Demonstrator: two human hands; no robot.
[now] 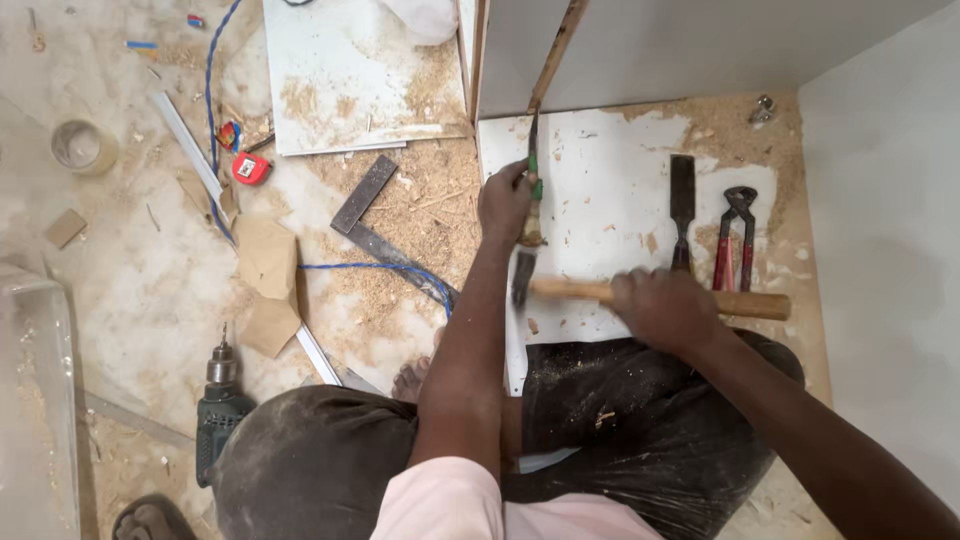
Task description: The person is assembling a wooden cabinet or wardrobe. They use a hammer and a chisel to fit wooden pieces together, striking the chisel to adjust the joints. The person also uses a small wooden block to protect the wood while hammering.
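My left hand (pixel 503 200) pinches the chisel (pixel 533 185) upright; my right hand (pixel 665 308) grips the hammer (pixel 640 294). I should strike squarely, short blows.

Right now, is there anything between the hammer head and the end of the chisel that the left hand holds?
Nothing visible. The hammer in the right hand has its head just below the chisel held by the left hand, with only bare white board there.
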